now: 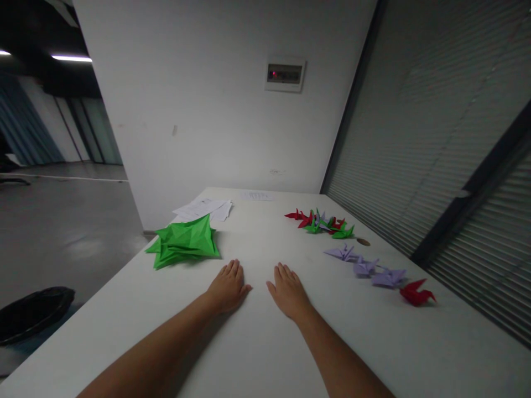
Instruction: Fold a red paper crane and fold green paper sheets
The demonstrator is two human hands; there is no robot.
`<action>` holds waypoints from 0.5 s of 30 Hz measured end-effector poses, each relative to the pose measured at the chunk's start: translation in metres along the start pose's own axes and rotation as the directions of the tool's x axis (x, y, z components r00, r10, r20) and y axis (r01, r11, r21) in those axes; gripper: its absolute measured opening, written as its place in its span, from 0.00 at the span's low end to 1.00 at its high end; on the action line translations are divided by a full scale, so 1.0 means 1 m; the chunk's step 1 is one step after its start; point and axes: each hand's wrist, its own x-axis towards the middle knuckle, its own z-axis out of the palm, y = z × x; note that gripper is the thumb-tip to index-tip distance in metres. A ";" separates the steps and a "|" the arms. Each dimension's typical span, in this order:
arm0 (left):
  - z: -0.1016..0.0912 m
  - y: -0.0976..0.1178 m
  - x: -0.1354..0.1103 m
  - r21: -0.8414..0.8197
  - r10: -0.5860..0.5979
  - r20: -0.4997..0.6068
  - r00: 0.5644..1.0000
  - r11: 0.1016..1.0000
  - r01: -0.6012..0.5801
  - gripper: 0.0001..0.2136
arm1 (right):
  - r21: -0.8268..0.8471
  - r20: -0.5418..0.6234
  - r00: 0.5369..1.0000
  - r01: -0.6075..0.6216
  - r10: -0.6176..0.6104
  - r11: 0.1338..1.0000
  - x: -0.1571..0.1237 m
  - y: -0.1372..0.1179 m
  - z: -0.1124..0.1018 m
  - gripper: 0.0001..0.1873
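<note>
My left hand [229,285] lies palm down on the white table [253,342], thumb out to the side, holding nothing. Flat on the same surface, a short gap to the right, is my right hand [287,289], its thumb also spread. Just beyond my left hand sits a stack of creased green paper sheets [186,241]. To the right of my right hand, lilac paper cranes [365,266] and a red paper crane [417,293] stand in a slanting row. Farther back is a cluster of red, green and lilac paper cranes [321,222].
Printed white papers [203,209] lie at the table's far left, and another sheet [256,195] is by the wall. A small round brown piece [363,242] rests near the right edge, along the window blinds [435,138]. A black-lined bin [35,312] stands on the floor at left.
</note>
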 end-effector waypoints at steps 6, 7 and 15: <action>-0.066 -0.011 0.009 -0.093 0.018 -0.076 0.997 0.995 -0.025 0.23 | 0.096 -0.078 0.997 0.014 -0.007 0.995 0.001 -0.001 -0.010 0.32; -0.084 -0.020 0.013 -0.107 -0.041 -0.078 0.996 0.994 0.033 0.21 | 0.144 -0.114 0.994 0.020 -0.003 0.989 0.001 -0.001 -0.015 0.30; -0.169 -0.150 0.038 -0.113 -0.567 -0.115 0.816 0.823 0.556 0.08 | 0.365 -0.305 0.952 0.085 0.033 0.927 -0.007 0.002 -0.038 0.23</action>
